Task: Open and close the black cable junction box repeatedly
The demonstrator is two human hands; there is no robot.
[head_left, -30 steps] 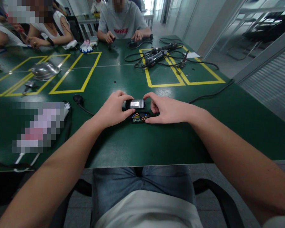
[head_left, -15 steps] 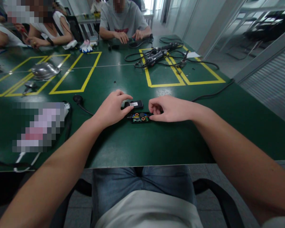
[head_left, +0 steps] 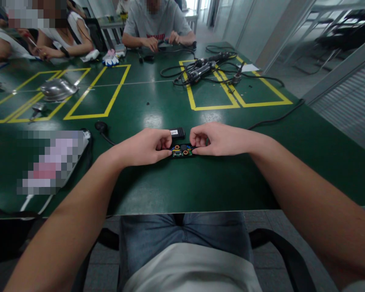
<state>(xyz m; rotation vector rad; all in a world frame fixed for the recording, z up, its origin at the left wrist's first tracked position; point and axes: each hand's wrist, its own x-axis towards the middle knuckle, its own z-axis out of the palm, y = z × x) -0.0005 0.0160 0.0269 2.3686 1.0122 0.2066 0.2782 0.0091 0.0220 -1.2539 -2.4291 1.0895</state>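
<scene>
A small circuit board in a black casing (head_left: 182,151) lies flat on the green table in front of me, its copper coils and coloured parts facing up. At its left end, my left hand (head_left: 152,147) pinches the casing between thumb and curled fingers. My right hand (head_left: 211,140) is closed on the opposite end in the same way. The fingertips hide both ends, where the cables enter. Just behind lies a black ribbed cover (head_left: 179,133) with a white label, partly hidden by my left hand.
A black plug (head_left: 101,127) on a cable lies left of my hands, near a blurred-out device (head_left: 54,162). Farther back are a metal bowl-shaped part (head_left: 58,90) and cabled tools (head_left: 202,72) among yellow tape outlines. Across the table a person (head_left: 159,24) handles something dark.
My left hand has come down from above the cover and closed on the left end of the casing. My right hand has stayed at the right end.
</scene>
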